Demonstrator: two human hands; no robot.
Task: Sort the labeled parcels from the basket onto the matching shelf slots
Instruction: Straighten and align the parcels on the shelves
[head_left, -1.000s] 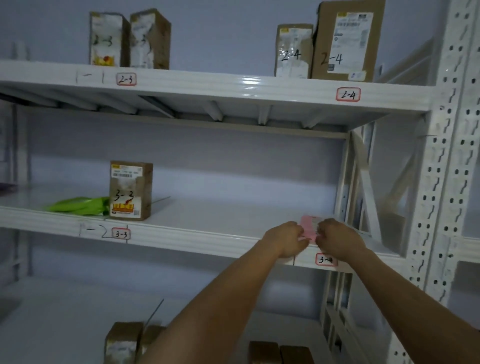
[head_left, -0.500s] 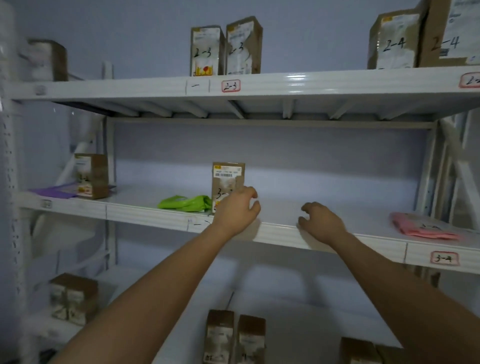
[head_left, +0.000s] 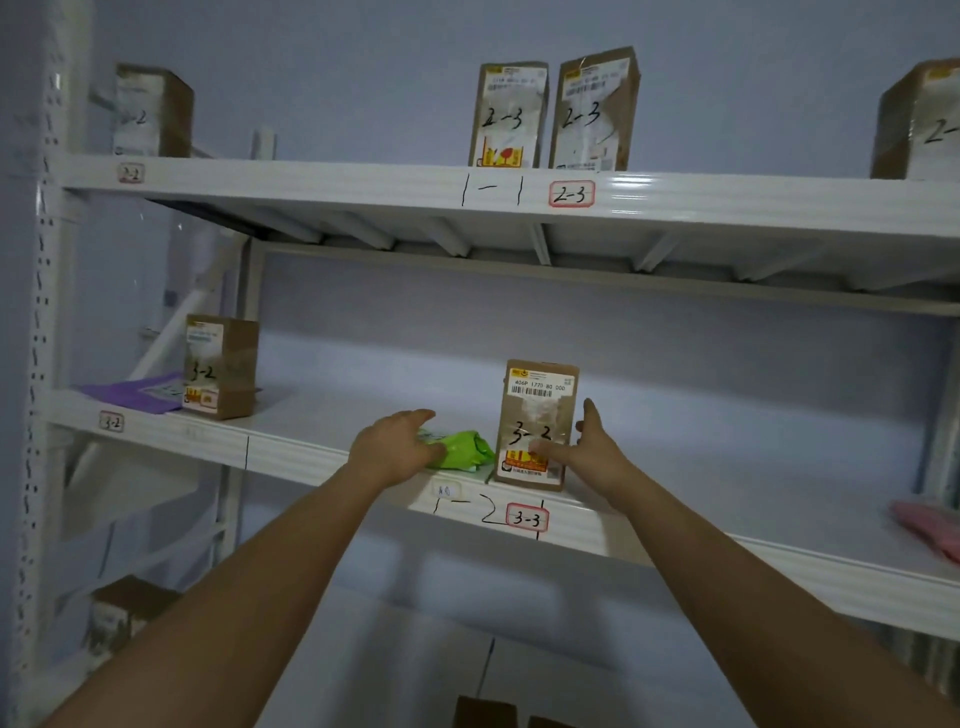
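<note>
Two hands are working at the middle shelf (head_left: 311, 457), both at the slot whose red-bordered tag (head_left: 527, 518) reads 3-3. The brown parcel (head_left: 537, 423) is standing upright at the shelf's front edge just above that tag, yet its handwritten mark looks like 3-2, so it seems to be sitting in the wrong slot. The right hand (head_left: 589, 447) is touching its right side and lower front, thumb up and fingers straight, not yet clamping; judging by this, it is closing in to lift the parcel for a move toward the left corner, where another 3-2 box (head_left: 221, 366) is standing beside a purple mailer (head_left: 132, 392) above the 3-2 tag (head_left: 111, 422). The left hand (head_left: 395, 449) is resting flat on the green soft bag (head_left: 460, 449), which is lying just left of the parcel, fingers extended and released, probably steadying it or about to gather it.

Compared with half a second ago, the left hand is no longer covering the parcel's front but is lying over the green bag, and the right hand is now at the parcel rather than hanging curled over the shelf edge further right. The pink bag (head_left: 930, 527) is now only partly in view near the shelf's right end, as the view is swinging left.
</note>
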